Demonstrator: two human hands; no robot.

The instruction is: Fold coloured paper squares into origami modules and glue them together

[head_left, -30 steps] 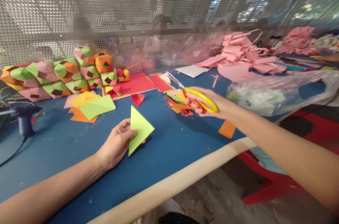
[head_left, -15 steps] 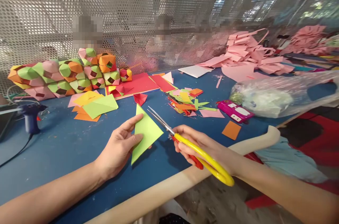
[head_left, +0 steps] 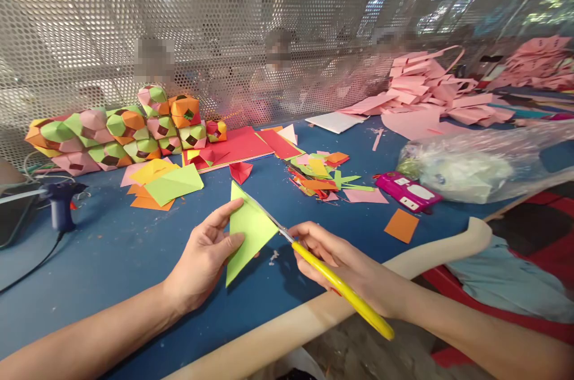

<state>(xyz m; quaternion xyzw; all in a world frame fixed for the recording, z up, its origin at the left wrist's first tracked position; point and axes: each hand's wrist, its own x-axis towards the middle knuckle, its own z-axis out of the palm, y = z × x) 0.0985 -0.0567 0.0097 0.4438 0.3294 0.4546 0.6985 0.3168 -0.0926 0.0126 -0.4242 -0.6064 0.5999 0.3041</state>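
Between the thumb and fingers of my left hand [head_left: 201, 254] is a folded light-green paper triangle [head_left: 251, 236], held above the blue table. My right hand [head_left: 341, 260] grips scissors with yellow handles [head_left: 343, 289]. The scissor blades [head_left: 264, 211] lie along the triangle's upper right edge, and their tips reach toward its top corner. Whether the blades are parted cannot be made out. A small red folded paper [head_left: 241, 172] rests on the table just beyond the triangle.
Folded paper balls [head_left: 119, 128] stand at the back left by a perforated metal screen [head_left: 215, 21]. A glue gun [head_left: 61, 203] is at the left. Paper scraps [head_left: 318, 172], an orange square [head_left: 402, 225], a purple box [head_left: 409, 191] and a plastic bag [head_left: 466, 167] lie to the right.
The scissors have moved left onto the green triangle's edge and turned, so the red inner handle is mostly hidden. The whole view has shifted slightly.
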